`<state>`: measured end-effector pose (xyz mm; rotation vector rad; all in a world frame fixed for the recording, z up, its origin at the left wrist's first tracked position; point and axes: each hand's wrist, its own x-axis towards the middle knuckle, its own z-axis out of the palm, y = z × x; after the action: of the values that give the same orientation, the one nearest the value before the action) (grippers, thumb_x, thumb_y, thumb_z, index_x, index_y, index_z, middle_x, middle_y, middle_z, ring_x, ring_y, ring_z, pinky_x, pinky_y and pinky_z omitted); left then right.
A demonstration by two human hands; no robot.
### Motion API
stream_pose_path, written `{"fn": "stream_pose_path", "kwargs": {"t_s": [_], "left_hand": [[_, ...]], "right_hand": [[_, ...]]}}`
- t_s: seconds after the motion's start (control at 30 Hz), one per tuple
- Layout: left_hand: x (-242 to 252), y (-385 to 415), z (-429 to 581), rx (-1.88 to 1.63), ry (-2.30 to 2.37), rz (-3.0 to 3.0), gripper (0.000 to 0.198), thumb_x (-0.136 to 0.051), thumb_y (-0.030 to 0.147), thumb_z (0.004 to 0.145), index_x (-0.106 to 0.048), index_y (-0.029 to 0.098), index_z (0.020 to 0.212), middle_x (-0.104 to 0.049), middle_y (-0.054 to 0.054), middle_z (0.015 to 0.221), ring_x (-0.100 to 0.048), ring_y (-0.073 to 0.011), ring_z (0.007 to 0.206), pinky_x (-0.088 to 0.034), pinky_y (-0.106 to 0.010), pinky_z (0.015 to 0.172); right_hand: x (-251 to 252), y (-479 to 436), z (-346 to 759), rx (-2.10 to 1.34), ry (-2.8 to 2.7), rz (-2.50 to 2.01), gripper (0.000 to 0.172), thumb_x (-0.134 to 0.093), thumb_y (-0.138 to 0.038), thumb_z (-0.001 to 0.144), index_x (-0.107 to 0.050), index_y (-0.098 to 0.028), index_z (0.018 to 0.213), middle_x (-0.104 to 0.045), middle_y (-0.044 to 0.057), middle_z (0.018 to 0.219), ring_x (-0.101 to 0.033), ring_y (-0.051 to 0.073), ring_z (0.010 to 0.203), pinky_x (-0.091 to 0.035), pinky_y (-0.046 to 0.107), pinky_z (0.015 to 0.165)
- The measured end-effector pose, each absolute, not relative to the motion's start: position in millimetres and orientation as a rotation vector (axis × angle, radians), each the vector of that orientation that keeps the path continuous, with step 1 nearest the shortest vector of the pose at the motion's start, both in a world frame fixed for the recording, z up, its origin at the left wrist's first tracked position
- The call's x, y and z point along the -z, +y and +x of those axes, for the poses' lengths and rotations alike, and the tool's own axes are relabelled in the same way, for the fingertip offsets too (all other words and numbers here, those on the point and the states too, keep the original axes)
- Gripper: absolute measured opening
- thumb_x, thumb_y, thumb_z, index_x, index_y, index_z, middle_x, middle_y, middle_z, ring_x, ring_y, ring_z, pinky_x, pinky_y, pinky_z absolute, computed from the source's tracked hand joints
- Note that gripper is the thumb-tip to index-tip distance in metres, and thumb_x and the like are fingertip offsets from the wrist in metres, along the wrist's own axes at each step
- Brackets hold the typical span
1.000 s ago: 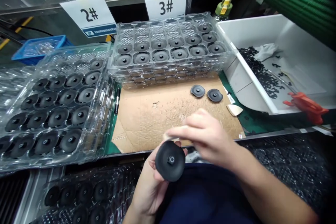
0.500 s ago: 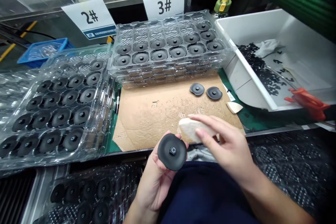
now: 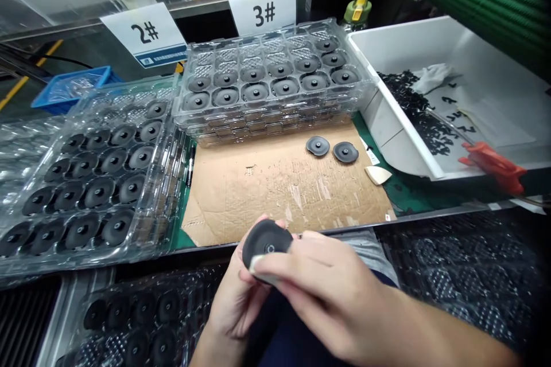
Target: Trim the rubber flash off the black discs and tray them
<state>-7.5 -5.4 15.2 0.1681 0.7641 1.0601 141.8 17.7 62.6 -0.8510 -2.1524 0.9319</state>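
Observation:
My left hand [image 3: 235,304] grips a round black disc [image 3: 263,239] with a small metal centre, just below the table's front edge. My right hand [image 3: 314,292] lies over the disc's lower part, its fingers closed on a small white pad [image 3: 258,266] pressed against the disc. Most of the pad is hidden by the fingers. Two more black discs [image 3: 317,146] [image 3: 345,152] lie loose on the brown cardboard sheet [image 3: 258,183] farther back.
Clear plastic trays of black discs stand at left [image 3: 94,166] and at the back [image 3: 267,80], behind signs "2#" and "3#". A white bin [image 3: 430,92] with small black parts and an orange tool [image 3: 493,163] sits right. A white wedge [image 3: 377,174] lies beside the cardboard.
My right hand swung the white pad down from above the disc onto its lower face, covering part of it. The left hand and disc shifted slightly left.

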Motion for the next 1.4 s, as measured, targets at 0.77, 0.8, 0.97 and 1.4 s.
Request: {"fn": "stream_pose_path", "kwargs": {"t_s": [0.77, 0.8, 0.97, 1.4], "left_hand": [[-10.6, -6.0, -8.7, -0.887, 0.419, 0.107, 0.054, -0.068, 0.038, 0.066, -0.056, 0.021, 0.116, -0.06, -0.009, 0.121, -0.056, -0.0282, 0.108, -0.049, -0.032, 0.088], [-11.2, -5.3, -7.2, -0.88, 0.418, 0.115, 0.053, -0.068, 0.038, 0.066, -0.056, 0.021, 0.115, -0.06, -0.009, 0.12, -0.057, -0.0283, 0.107, -0.05, -0.032, 0.087], [-4.5, -9.5, -1.7, -0.864, 0.488, 0.121, 0.052, -0.069, 0.037, 0.065, -0.059, 0.019, 0.113, -0.065, -0.009, 0.111, -0.059, -0.0265, 0.104, -0.05, -0.033, 0.087], [-8.5, -5.1, -0.2, -1.065, 0.693, 0.174, 0.043, -0.075, 0.026, 0.06, -0.065, 0.025, 0.102, -0.068, 0.0, 0.107, -0.062, -0.0167, 0.099, -0.049, -0.022, 0.086]], "right_hand": [[15.7, 7.5, 197.1, -1.039, -1.754, -1.611, 0.028, -0.045, -0.028, 0.087, -0.056, -0.024, 0.113, -0.061, 0.004, 0.111, -0.057, 0.021, 0.101, -0.047, 0.035, 0.082], [4.7, 9.8, 197.4, -0.964, -1.709, -1.624, 0.026, -0.047, -0.027, 0.087, -0.057, -0.025, 0.111, -0.061, 0.003, 0.111, -0.057, 0.02, 0.1, -0.047, 0.032, 0.08], [-54.7, 20.8, 177.8, -0.688, -1.978, -1.076, 0.033, -0.05, -0.017, 0.087, -0.053, -0.029, 0.117, -0.064, 0.0, 0.093, -0.056, 0.014, 0.079, -0.04, 0.028, 0.068], [-56.9, 10.3, 143.3, -0.428, -2.122, -1.059, 0.032, -0.045, -0.01, 0.083, -0.056, -0.004, 0.113, -0.064, 0.009, 0.079, -0.054, 0.017, 0.066, -0.039, 0.033, 0.062]]}}
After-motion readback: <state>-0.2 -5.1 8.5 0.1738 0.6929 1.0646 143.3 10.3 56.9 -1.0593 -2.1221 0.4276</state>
